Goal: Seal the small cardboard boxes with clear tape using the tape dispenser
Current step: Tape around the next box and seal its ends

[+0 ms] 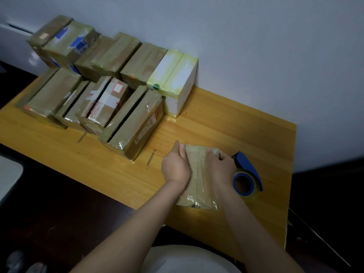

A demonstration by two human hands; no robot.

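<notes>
The small box (199, 175) lies flat on the wooden table (236, 125), lower centre-right of the frame, directly ahead of the person. Its long axis runs from the table's near edge away toward the wall, almost straight up the frame. It already looks wrapped in glossy clear film, crinkled at the near end.

Both hands are on it, one on each long side. The left hand (175, 164) lies with straight fingers against the left edge. The right hand (221, 164) has its fingers curled over the far right corner, gripping it.

The blue tape dispenser (247, 174) sits just to the right of the box, close beside the right wrist, roll end toward the person. The right hand is plainly nearer, so it would likely be the one to pick the dispenser up while the left steadies the box.

The forearms hide both long edges of the box, so the state of the seam there cannot be judged. Whether the wrist touches the roll is unclear, and no loose tape end can be made out.

A pile of taped boxes (98, 85) fills the upper left, with a white box (177, 81) at its right end.
</notes>
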